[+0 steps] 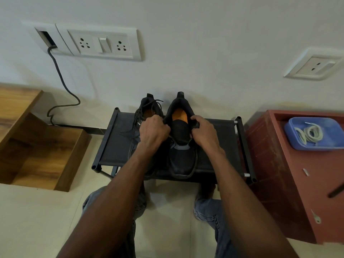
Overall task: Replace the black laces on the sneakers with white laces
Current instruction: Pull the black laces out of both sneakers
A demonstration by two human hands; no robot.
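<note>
Both hands gripping right sneaker (181, 157) collar: left hand (154, 132) & right hand (203, 132) fingers curling on edges. Lace looking gone; keep tongue flat, fetch white laces (310, 134) from blue tray (333, 144).

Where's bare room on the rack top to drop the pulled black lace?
Bare fabric on the rack lies right of the right sneaker, out to the right rail. A smaller patch sits at the left rail, beside the left sneaker. The middle is crowded: both sneakers, left hand, right hand.
</note>
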